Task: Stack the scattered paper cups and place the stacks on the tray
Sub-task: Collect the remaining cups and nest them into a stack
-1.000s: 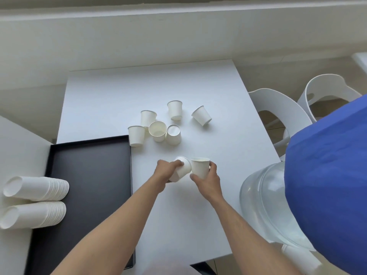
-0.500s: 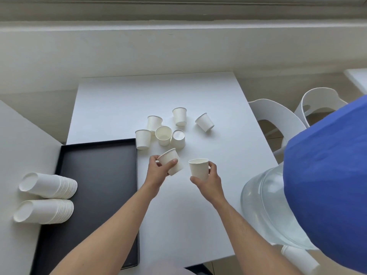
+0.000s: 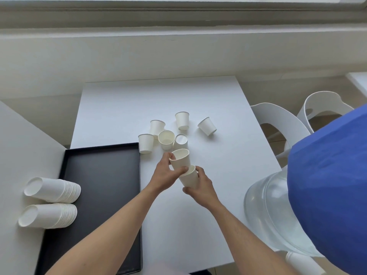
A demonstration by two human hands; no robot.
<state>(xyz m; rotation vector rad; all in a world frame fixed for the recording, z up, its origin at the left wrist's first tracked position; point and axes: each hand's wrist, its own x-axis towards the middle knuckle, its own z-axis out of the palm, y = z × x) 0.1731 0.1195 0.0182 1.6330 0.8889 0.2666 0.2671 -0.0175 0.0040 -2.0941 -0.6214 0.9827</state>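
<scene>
My left hand [image 3: 165,173] grips a white paper cup [image 3: 180,159] mouth up, its base entering a second cup [image 3: 189,177] that my right hand [image 3: 200,185] holds from below and the right. Both cups hover above the white table [image 3: 218,116]. Several loose white cups lie just beyond: one standing by the tray corner [image 3: 146,143], one behind it [image 3: 156,127], one mouth up [image 3: 166,139], one upside down [image 3: 180,140], one farther back [image 3: 182,120] and one tipped to the right [image 3: 207,126]. The black tray [image 3: 103,187] lies at the left, bare in its middle.
Two long stacks of cups [image 3: 52,189] [image 3: 47,215] lie on their sides across the tray's left rim and a neighbouring white surface. A clear water jug [image 3: 268,211] stands at the right table edge, beside white chairs [image 3: 278,124]. A blue-clothed person [image 3: 327,185] fills the right.
My left hand swung its cup upright and carried it right onto the right hand's cup; the two cups, apart half a second ago, now nest. The view tilted slightly.
</scene>
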